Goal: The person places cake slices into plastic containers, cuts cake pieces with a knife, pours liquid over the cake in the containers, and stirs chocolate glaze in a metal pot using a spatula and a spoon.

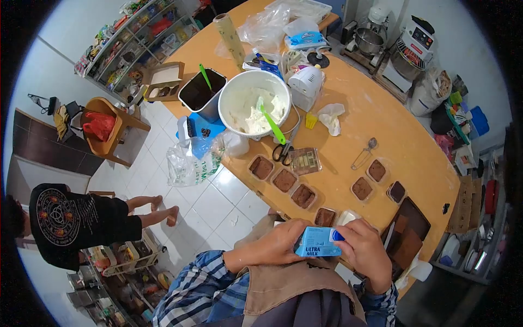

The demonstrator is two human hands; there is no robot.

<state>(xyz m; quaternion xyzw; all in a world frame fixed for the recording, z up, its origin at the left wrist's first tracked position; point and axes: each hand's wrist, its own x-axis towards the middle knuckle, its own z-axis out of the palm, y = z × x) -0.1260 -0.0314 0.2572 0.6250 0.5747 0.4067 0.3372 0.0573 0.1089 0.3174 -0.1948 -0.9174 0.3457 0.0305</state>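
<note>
A blue milk carton is held over my lap at the table's front edge. My left hand grips its left end. My right hand is at its right end, with the fingers closed on the blue cap. Just beyond the carton sit a clear cup of brown cake and a pale-filled cup. More cake cups stand farther left and right on the table. A white bowl holds white cream and a green spatula.
On the table are black scissors, a small strainer, a hand mixer, a dark container and a dark tray. Another person stands at the left near shelves.
</note>
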